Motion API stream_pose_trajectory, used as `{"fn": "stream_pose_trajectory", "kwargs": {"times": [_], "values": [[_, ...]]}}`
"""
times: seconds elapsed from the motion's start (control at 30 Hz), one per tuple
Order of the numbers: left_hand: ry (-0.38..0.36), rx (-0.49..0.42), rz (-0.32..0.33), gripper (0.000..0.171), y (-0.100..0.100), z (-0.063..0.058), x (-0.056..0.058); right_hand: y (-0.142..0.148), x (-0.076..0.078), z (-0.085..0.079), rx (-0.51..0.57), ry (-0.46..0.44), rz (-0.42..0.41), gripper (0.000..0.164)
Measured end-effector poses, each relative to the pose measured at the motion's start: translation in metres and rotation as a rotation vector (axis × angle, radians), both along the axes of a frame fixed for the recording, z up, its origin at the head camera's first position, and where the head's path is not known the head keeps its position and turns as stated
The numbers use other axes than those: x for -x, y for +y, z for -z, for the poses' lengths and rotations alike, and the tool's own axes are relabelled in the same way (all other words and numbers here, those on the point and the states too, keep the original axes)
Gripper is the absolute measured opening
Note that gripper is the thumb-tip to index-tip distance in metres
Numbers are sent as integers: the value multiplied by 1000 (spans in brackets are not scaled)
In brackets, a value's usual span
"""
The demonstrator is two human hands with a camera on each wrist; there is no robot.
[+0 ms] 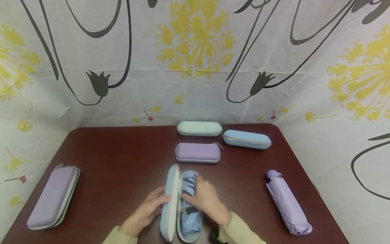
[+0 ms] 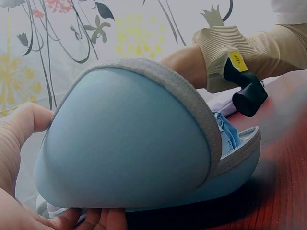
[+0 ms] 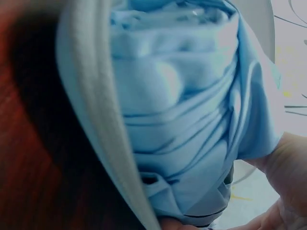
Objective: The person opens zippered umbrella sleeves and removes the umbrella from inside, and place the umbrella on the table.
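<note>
A light blue zip case (image 1: 166, 206) stands unfolded near the front middle of the table, its lid raised on the left. My left hand (image 1: 148, 207) grips that lid; the left wrist view has the thumb at its upper edge and fingers (image 2: 103, 219) beneath. Inside the lower half lies a folded blue umbrella (image 1: 190, 223) with dark markings. Thumb and fingers of my right hand (image 1: 208, 198) hold the umbrella at its upper part, with the fingertips partly hidden at the case's right side. Close up in the right wrist view, the umbrella's pleated cloth (image 3: 177, 110) bulges beside the case rim (image 3: 98, 96).
Beyond the hands lie a purple case (image 1: 198, 152), a mint case (image 1: 199, 128) and another blue case (image 1: 246, 139). A second purple case (image 1: 53, 198) is at the left edge, a folded lilac umbrella (image 1: 287, 203) at the right. Patterned curtain (image 1: 195, 95) surrounds the table.
</note>
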State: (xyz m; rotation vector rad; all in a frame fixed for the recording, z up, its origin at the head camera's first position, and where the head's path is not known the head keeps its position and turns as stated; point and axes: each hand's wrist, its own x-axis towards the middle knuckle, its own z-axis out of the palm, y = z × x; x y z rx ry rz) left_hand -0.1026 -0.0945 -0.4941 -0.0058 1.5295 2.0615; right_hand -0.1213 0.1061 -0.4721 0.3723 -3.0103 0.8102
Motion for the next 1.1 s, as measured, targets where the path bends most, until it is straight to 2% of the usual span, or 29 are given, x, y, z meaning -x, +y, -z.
{"fn": "stream_pose_trajectory", "kwargs": {"times": [0.2, 0.53, 0.67, 0.87, 1.1], "values": [[1, 17, -16, 67, 0, -2, -1, -5, 4, -3, 11, -70, 34, 76], [11, 18, -60, 70, 6, -5, -4, -3, 8, 6, 134, -156, 84, 83], [21, 26, -76, 71, 8, -6, -5, 2, 7, 9, 195, -169, 72, 83], [28, 23, -94, 69, 11, -6, -6, 13, 6, 11, 342, -177, 22, 79], [24, 54, -126, 67, 13, -5, -8, 28, 6, 6, 457, -125, -3, 72]]}}
